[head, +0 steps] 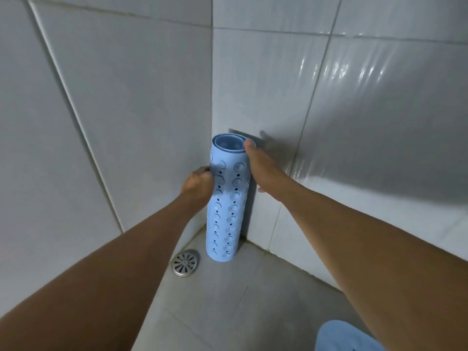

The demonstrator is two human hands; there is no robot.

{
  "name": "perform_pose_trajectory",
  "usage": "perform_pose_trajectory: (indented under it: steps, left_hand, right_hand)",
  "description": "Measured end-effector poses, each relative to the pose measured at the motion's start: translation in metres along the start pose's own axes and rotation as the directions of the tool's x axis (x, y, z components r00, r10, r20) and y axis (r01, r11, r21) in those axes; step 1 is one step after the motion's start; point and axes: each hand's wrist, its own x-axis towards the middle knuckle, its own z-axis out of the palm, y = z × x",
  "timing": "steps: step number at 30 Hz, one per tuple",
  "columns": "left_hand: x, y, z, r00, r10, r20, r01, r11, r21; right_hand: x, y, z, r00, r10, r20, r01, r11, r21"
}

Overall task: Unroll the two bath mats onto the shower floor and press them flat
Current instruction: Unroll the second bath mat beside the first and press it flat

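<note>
A light blue bath mat [228,206], rolled into a tube with suction cups and small holes on its outside, stands upright in the shower corner with its lower end on the floor. My left hand [197,184] grips its left side about a third of the way down. My right hand [260,171] wraps the right side near the top, thumb on the rim; its fingers are hidden behind the roll. A piece of light blue [347,338] shows at the bottom right edge; I cannot tell if it is the second mat.
White tiled walls [126,97] meet in the corner right behind the roll. A round metal floor drain [185,262] lies just left of the roll's base. Grey floor tiles [253,300] stretch toward me.
</note>
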Motion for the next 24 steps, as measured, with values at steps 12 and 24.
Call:
perform_pose_trajectory:
  steps: [12, 24]
  left_hand:
    - [-0.05, 0.005, -0.027, 0.835, -0.294, 0.465, 0.512, 0.725, -0.46]
    - [-0.128, -0.008, 0.004, 0.802, -0.32, 0.505, 0.593, 0.527, -0.608]
  right_hand:
    - [-0.035, -0.006, -0.037, 0.874, 0.306, 0.378, -0.427, 0.855, 0.294]
    - [-0.113, 0.048, -0.067, 0.806, 0.35, 0.477, -0.544, 0.754, 0.367]
